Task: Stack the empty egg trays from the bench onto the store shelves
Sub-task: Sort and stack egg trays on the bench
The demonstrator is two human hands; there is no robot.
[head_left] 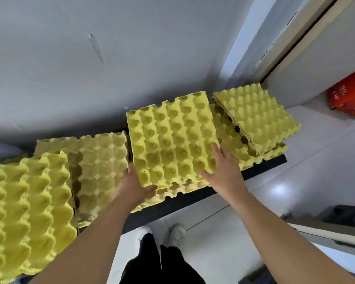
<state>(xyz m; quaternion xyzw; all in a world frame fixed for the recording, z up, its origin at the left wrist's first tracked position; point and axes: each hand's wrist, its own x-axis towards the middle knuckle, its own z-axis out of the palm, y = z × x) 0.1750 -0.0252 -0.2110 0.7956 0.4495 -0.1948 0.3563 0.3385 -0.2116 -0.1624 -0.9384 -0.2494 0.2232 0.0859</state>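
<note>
The left hand (131, 185) pinches the egg tray (172, 138) by its near corner, right hand (225, 173) flat-fingered on its edge, over the middle stack (173, 191) on the desk (195, 198); set down skewed, it may not nest and could slide off.

Dimpled yellow egg trays (170, 138), black shelf edge (262, 167), red basket (350, 95), white shoes (177, 232).

left hand (134, 187) clasped, right hand (223, 171) flat

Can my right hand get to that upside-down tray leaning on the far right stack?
Probably yes. Nothing stands between the right hand and the upside-down tray just beyond it, though that hand rests on the middle tray.
</note>
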